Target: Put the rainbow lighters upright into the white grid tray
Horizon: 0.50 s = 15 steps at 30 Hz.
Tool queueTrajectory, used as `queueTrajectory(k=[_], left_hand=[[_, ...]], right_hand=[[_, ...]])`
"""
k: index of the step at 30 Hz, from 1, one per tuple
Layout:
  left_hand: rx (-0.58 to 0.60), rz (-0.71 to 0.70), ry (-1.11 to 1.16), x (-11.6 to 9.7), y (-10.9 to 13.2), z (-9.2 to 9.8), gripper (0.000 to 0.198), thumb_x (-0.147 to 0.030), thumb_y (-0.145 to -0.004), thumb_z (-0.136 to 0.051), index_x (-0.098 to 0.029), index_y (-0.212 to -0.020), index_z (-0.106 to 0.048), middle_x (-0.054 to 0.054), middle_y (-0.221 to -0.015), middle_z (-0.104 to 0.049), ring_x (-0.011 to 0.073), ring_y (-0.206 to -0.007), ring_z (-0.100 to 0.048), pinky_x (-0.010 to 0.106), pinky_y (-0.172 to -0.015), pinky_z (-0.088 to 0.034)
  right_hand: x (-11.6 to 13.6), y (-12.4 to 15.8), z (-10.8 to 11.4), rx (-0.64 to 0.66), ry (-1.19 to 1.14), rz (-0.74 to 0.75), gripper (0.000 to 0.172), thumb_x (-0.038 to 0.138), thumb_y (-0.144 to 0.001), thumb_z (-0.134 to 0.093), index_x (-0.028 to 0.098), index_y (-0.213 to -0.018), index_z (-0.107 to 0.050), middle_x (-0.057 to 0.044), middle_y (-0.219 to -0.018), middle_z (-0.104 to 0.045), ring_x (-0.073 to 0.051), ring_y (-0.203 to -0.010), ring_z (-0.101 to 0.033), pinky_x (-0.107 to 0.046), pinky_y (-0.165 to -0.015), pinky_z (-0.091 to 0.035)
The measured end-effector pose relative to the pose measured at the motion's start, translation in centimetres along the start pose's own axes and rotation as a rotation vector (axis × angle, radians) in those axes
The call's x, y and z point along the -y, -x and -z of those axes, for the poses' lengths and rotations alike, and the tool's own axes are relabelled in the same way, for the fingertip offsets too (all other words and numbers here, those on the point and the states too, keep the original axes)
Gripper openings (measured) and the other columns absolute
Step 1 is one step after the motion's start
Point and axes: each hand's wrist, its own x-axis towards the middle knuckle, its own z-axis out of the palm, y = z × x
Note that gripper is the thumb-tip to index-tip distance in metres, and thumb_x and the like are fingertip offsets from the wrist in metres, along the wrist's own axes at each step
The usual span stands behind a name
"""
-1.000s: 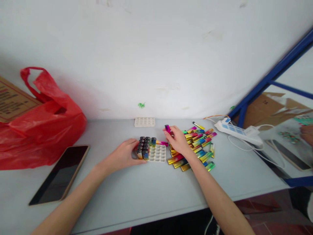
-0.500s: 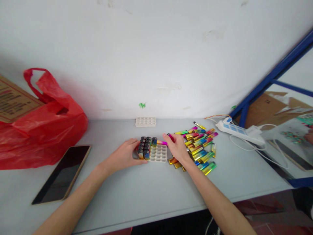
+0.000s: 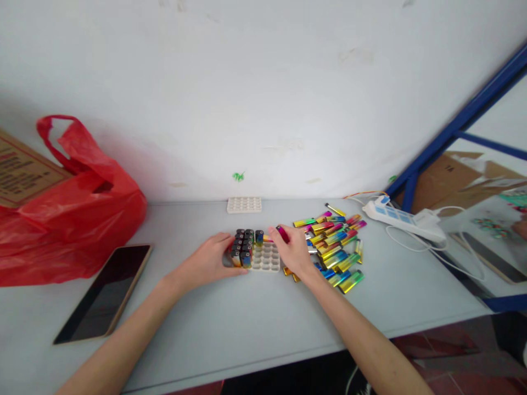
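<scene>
Metallic rainbow lighters with black tops stand upright in two rows and part of a third, in the left side of a white slotted tray. My left hand curves around the tray's left end, thumb along the near side and fingers at the far side. My right hand is closed on a magenta-and-yellow lighter, held over the tray's right part; its yellow end points left towards the standing ones. Beside that hand lies a loose pile of lighters, partly hidden by the hand.
A second white slotted tray lies by the wall. To the left are a phone and a red plastic bag with a cardboard box. A white power strip with cables and a blue frame are on the right.
My right hand has moved a little left with its lighter, closer to the standing lighters. My left hand keeps its place at the tray.
</scene>
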Motion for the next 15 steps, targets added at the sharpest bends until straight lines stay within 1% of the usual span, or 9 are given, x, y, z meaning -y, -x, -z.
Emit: queueTrajectory(k=[3,5,6,8,10,12,15], left_hand=[[-0.003,0.003,0.003,-0.1,0.0,0.0,0.051,-0.061,-0.075,-0.093,-0.024,-0.105,-0.072,0.013,-0.12,-0.078,0.0381,-0.114,-0.073,0.048,-0.1,-0.06],[-0.001,0.006,0.002,-0.1,0.0,0.1,0.052,-0.061,-0.075,-0.092,-0.023,-0.105,-0.072,0.013,-0.119,-0.078,0.0385,-0.113,-0.073,0.049,-0.101,-0.06],[0.0,0.006,0.001,-0.2,0.0,0.1,0.052,-0.061,-0.075,-0.092,-0.023,-0.105,-0.072,0.013,-0.118,-0.078,0.0384,-0.113,-0.073,0.049,-0.101,-0.06],[0.0,-0.001,0.006,-0.3,0.0,0.1,0.052,-0.061,-0.076,-0.091,-0.022,-0.105,-0.072,0.012,-0.117,-0.078,0.0375,-0.111,-0.073,0.049,-0.101,-0.06],[-0.001,-0.01,0.009,-0.3,0.0,0.2,0.051,-0.06,-0.077,-0.091,-0.023,-0.105,-0.072,0.012,-0.115,-0.078,0.0368,-0.11,-0.074,0.048,-0.1,-0.06],[-0.003,-0.006,0.006,-0.4,0.0,0.2,0.051,-0.06,-0.076,-0.091,-0.023,-0.104,-0.072,0.012,-0.115,-0.078,0.0369,-0.11,-0.074,0.047,-0.099,-0.06],[-0.01,0.018,-0.005,-0.4,0.0,0.2,0.052,-0.061,-0.073,-0.093,-0.023,-0.102,-0.073,0.012,-0.114,-0.079,0.038,-0.11,-0.074,0.046,-0.098,-0.061]], right_hand=[[-0.1,0.0,0.0,-0.004,0.025,0.008,0.048,0.053,-0.098,-0.052,0.027,-0.061,-0.036,0.005,-0.054,-0.04,-0.014,-0.056,-0.039,-0.031,-0.059,-0.025],[-0.2,0.0,0.0,0.011,0.038,0.017,0.046,0.052,-0.101,-0.051,0.027,-0.065,-0.039,0.005,-0.056,-0.044,-0.015,-0.057,-0.042,-0.031,-0.06,-0.028],[-0.2,0.0,0.0,0.025,0.041,0.026,0.044,0.053,-0.103,-0.052,0.027,-0.069,-0.043,0.005,-0.058,-0.047,-0.016,-0.058,-0.045,-0.031,-0.061,-0.03],[-0.2,-0.1,0.3,0.061,0.046,0.048,0.037,0.055,-0.107,-0.052,0.026,-0.083,-0.053,0.004,-0.066,-0.056,-0.018,-0.063,-0.054,-0.031,-0.065,-0.035],[-0.1,-0.2,0.8,0.116,0.054,0.084,0.031,0.052,-0.113,-0.049,0.026,-0.099,-0.058,0.002,-0.074,-0.063,-0.02,-0.071,-0.062,-0.031,-0.069,-0.041],[0.1,-0.3,1.5,0.165,0.093,0.171,0.028,0.046,-0.116,-0.045,0.025,-0.102,-0.058,-0.001,-0.083,-0.067,-0.022,-0.08,-0.066,-0.032,-0.076,-0.046],[0.4,-0.4,2.7,0.208,0.197,0.354,0.032,0.045,-0.117,-0.049,0.024,-0.096,-0.061,-0.007,-0.102,-0.069,-0.023,-0.098,-0.067,-0.035,-0.091,-0.05]])
